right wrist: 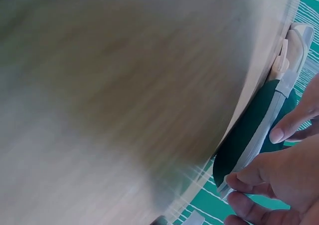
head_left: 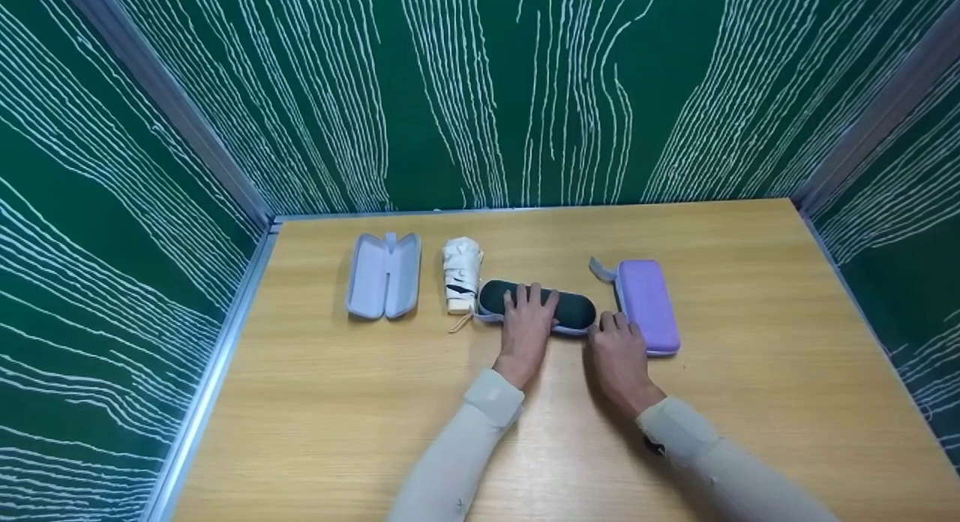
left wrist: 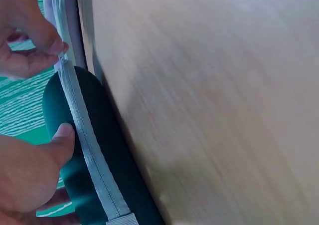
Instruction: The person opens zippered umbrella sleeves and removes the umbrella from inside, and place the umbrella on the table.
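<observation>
Wood-grained surface (head_left: 337,439), pale and smooth. At its middle lies a rounded, dark-green case (head_left: 574,309) with a woven zip band (left wrist: 90,140). Left hand (head_left: 527,328) grips its top; right hand (head_left: 621,357) pinches the zip pull (left wrist: 62,56) at one end. Beside it: a crinkled white umbrella (head_left: 461,271), a boxy purple case (head_left: 651,304); farther left, an opened lilac case (head_left: 367,278).

With the green case (head_left: 575,310) as centre, bare table (head_left: 540,248) offers passage at 12 o'clock, up to the wall (head_left: 517,94). The white umbrella (head_left: 462,265) obstructs 10 o'clock, just beside the case; a narrow gap separates it from the open pale case (head_left: 367,276) at 9 o'clock. The left hand (head_left: 527,325) covers the middle; the right hand (head_left: 621,357) blocks 4 o'clock. Between the 2 forearms, a lane opens at 5 o'clock. Past the purple case (head_left: 649,301), 3 o'clock has wide room.
</observation>
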`<state>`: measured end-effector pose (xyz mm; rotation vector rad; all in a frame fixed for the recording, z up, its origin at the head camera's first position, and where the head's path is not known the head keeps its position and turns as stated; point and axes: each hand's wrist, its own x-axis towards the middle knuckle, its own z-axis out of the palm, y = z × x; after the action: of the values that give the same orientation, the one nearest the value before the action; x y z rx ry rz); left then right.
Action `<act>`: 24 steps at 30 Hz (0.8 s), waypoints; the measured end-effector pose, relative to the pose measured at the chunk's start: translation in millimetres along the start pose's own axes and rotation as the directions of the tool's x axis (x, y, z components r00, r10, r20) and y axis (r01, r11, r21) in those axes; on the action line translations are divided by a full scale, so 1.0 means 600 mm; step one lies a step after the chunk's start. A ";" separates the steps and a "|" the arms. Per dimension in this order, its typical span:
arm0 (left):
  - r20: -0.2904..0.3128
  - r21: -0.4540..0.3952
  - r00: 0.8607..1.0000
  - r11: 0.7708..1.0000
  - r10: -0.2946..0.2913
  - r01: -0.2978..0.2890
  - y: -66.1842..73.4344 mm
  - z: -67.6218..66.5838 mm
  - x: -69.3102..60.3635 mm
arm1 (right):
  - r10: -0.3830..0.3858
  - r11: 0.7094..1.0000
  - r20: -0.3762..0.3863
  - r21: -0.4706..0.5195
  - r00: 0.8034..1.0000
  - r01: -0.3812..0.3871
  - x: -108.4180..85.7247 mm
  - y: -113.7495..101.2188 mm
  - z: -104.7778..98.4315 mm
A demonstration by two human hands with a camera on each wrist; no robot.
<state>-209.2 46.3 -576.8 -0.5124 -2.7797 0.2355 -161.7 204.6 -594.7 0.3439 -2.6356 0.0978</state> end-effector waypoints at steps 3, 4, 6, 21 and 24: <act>-0.020 0.011 1.000 1.000 -0.015 0.016 0.005 0.002 -0.003 | 0.002 1.000 -0.009 -0.007 1.000 -0.002 0.000 -0.002 0.001; -0.024 0.013 1.000 1.000 -0.020 0.021 0.006 0.002 -0.005 | 0.001 1.000 -0.010 -0.010 1.000 -0.001 0.000 -0.003 0.001; -0.034 0.012 0.999 0.999 -0.030 0.031 0.009 0.003 -0.006 | 0.004 1.000 -0.009 -0.017 1.000 -0.004 -0.001 -0.004 0.002; 0.013 -0.028 0.998 0.998 -0.055 0.055 0.020 0.002 -0.005 | 0.018 0.998 0.047 -0.054 0.999 -0.015 0.002 -0.016 0.004; 0.012 -0.016 0.998 0.998 -0.064 0.064 0.024 0.002 -0.007 | 0.017 0.998 0.057 -0.053 0.998 -0.014 0.003 -0.019 0.004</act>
<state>-201.5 57.8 -582.0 -0.4262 -2.8061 0.2025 -161.1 193.1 -595.9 0.3131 -2.6922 0.0234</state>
